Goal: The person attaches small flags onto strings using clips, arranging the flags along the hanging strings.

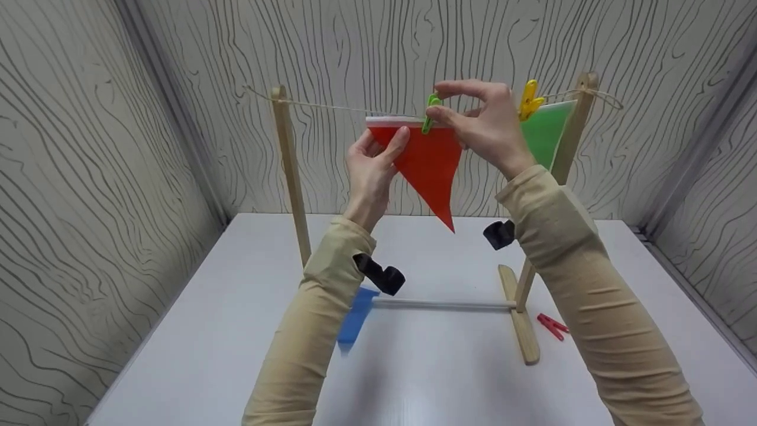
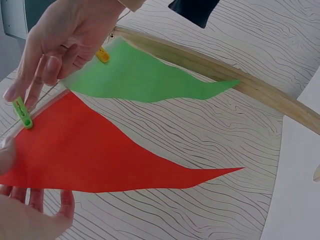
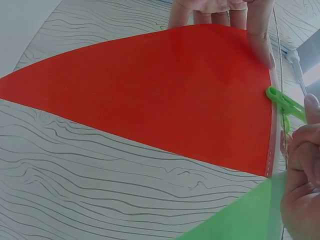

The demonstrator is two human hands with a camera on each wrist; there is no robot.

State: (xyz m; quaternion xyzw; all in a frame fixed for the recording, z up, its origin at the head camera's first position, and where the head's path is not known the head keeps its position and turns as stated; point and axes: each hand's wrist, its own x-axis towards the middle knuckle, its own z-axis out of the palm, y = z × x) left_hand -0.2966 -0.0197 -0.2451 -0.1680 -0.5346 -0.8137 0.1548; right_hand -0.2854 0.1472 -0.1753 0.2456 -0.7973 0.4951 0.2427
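Observation:
A red triangular pennant (image 1: 434,160) with a white top band hangs point down at the string (image 1: 331,107). My left hand (image 1: 374,168) pinches its upper left part, thumb in front and fingers behind. With thumb and fingers my right hand (image 1: 488,121) pinches a green clothespin (image 1: 430,115), whose lower end sits over the pennant's white band. In the right wrist view the string runs beside that band, and the clothespin (image 3: 282,102) crosses both. Right of my right hand, a green pennant (image 1: 547,130) hangs near a yellow clothespin (image 1: 529,102).
Two wooden posts, the left post (image 1: 291,177) and the right post (image 1: 572,133), carry the string. A white rod (image 1: 443,304) runs low to a wooden foot (image 1: 523,334). A blue pennant (image 1: 356,319) and a red clothespin (image 1: 553,326) lie on the white table (image 1: 236,355).

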